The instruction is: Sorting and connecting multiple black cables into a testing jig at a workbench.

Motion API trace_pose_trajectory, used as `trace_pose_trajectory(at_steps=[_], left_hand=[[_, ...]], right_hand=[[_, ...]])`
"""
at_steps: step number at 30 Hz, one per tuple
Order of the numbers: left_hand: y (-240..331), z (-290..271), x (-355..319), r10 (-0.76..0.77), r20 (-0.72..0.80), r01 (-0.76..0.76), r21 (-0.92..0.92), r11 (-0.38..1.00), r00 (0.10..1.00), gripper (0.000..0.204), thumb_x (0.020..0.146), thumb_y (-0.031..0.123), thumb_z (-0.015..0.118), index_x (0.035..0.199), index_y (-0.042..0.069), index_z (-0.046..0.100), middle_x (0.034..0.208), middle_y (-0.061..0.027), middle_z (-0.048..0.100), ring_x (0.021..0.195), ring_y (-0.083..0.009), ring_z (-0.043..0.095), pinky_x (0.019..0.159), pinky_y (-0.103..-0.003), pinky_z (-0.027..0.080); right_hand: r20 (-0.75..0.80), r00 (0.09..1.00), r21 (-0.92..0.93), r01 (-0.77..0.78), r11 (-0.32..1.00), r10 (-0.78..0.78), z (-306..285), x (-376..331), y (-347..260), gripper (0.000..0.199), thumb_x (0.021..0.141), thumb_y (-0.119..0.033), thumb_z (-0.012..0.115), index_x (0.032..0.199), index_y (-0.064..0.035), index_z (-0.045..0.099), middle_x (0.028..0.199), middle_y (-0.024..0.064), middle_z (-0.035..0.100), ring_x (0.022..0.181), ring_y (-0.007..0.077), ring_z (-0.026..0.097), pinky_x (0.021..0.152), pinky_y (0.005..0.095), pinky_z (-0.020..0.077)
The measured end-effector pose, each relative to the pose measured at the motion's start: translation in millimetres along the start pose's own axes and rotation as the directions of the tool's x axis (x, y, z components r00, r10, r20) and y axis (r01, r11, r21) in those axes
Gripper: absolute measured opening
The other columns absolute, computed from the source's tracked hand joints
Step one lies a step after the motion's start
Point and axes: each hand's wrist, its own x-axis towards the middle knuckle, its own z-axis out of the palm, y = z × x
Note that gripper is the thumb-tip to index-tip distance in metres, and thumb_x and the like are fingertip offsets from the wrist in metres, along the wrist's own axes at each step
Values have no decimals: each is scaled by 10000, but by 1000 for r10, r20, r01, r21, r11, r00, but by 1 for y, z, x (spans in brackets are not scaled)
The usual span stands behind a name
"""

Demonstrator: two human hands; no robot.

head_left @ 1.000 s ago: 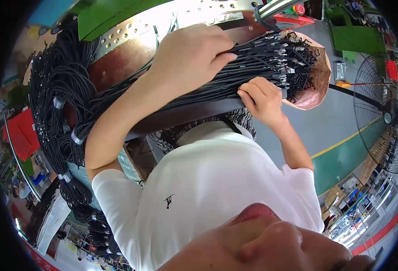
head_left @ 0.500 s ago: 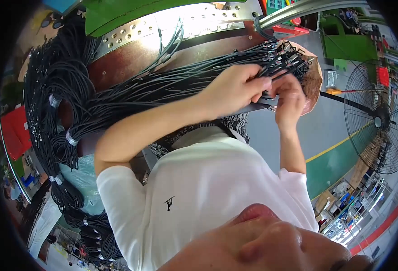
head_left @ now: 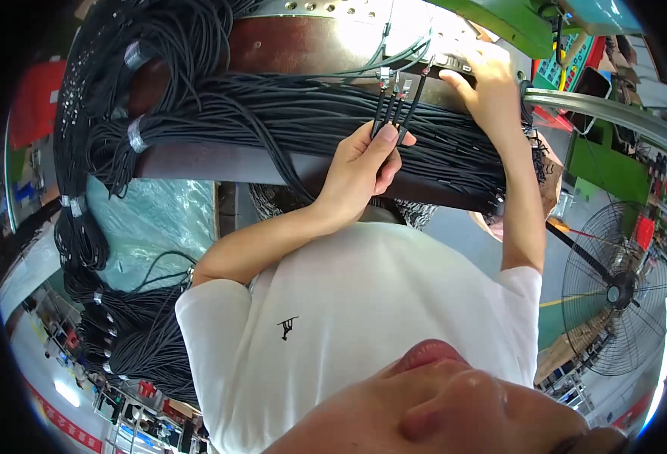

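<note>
My left hand (head_left: 360, 170) is closed around several black cables (head_left: 414, 107), thumb on top. Their bared ends with small metal terminals stick up above the fist, and some red shows near the tips. Past them, my right hand (head_left: 494, 83) reaches to the brightly lit metal plate (head_left: 326, 9), thumb spread away from the fingers. Glare washes out the fingertips, so whether they touch anything there is unclear. A long bundle of black cables (head_left: 303, 125) lies across the brown bench (head_left: 288, 45) beneath both hands.
Coiled black cables (head_left: 174, 53) bound with clear tape hang at the left. Green machine parts (head_left: 503, 23) stand at the far right, near a curved metal rail (head_left: 598, 102). A black-caged fan (head_left: 613, 295) stands at the right. Green plastic sheeting (head_left: 159, 219) covers something at the lower left.
Both hands have left the cable ends at the right. My left hand has moved left with several cables in it; my right hand has moved up to the metal plate. The view has shifted.
</note>
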Motion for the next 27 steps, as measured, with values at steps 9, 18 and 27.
trace_pose_trajectory(at_steps=[9,18,27], left_hand=[[1,-6,3,-71,-48,66,-105,992,996,318,1020,287,442,1102,16,586,690,-8,502,503,-58,390,448,-200,307],[33,-14,-5,294,-34,-286,148,947,955,269,1005,190,474,1106,-18,610,825,-86,660,700,-110,630,635,-219,501],[20,-12,5,-24,114,40,-147,988,993,355,1019,304,444,1047,-13,602,703,-40,553,587,-90,506,534,-219,426]], right_hand=[[-220,951,99,243,965,-217,4,-12,-44,337,747,-159,737,1053,-107,606,957,93,603,932,290,584,781,395,483],[-188,974,317,184,931,-128,24,1,-52,155,756,13,695,876,-73,647,903,73,639,765,273,628,634,322,518],[-48,998,420,63,906,-47,27,-5,-56,160,756,79,663,858,-18,585,908,94,623,795,246,623,655,301,501]])
